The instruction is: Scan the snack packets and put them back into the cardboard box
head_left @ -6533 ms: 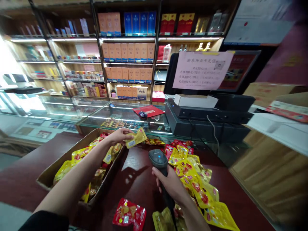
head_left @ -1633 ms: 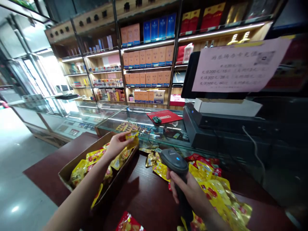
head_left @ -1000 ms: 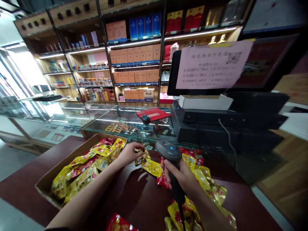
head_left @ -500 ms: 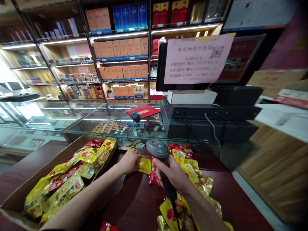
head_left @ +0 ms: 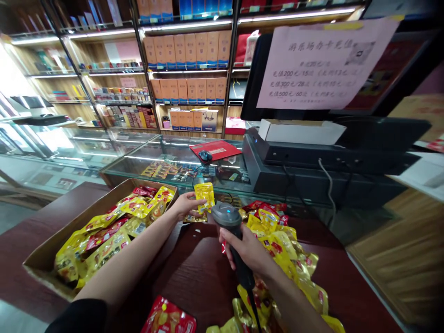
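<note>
Yellow snack packet (head_left: 204,196) stands pinched upright in the fingers of my left hand (head_left: 185,206), just beside the black barcode scanner (head_left: 226,219) that my right hand (head_left: 244,249) wraps closed around, with the cardboard box (head_left: 41,270) of packets (head_left: 104,236) to the left and a loose heap (head_left: 277,240) to the right on the dark red counter (head_left: 194,273).

We pinch a yellow foil snack packet (head_left: 204,196), upright, in our left hand (head_left: 187,206), just beside the black handheld barcode scanner (head_left: 227,216) gripped in our right hand (head_left: 246,249), its head up and its blue light lit.
</note>
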`<action>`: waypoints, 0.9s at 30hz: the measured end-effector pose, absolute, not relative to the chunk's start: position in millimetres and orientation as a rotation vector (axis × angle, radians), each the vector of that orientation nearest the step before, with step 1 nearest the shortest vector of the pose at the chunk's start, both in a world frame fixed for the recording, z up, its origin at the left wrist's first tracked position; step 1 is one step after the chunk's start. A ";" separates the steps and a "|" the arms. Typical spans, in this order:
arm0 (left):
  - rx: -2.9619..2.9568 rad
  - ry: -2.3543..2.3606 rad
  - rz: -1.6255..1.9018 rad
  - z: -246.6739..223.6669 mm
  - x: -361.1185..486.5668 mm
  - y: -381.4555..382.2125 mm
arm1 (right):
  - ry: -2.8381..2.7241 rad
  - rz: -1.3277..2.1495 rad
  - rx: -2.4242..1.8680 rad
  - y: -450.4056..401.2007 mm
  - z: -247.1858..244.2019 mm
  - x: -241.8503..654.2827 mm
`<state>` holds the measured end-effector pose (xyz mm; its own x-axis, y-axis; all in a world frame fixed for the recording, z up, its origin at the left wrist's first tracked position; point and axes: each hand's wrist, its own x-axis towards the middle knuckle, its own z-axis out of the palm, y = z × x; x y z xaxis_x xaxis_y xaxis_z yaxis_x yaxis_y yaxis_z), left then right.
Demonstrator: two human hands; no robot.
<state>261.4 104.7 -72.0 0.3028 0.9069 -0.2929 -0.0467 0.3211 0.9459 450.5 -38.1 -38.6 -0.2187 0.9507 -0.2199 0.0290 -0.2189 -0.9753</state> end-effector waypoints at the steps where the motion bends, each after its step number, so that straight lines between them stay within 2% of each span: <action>1: 1.021 1.059 0.814 -71.1 260.8 105.6 | -1.270 1.544 -1.272 -38.0 -41.8 448.1; 10: 0.984 1.085 0.794 -71.0 265.3 106.5 | -1.292 1.560 -1.312 -38.1 -67.0 435.1; 27: 0.968 1.096 0.772 -68.1 262.9 105.8 | -1.315 1.564 -1.291 -38.4 -61.0 436.0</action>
<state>262.9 105.8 -68.1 0.2883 0.8854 -0.3645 -0.0449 0.3928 0.9185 436.0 -38.4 -61.0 -0.2498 0.9370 -0.2441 0.0797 -0.2314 -0.9696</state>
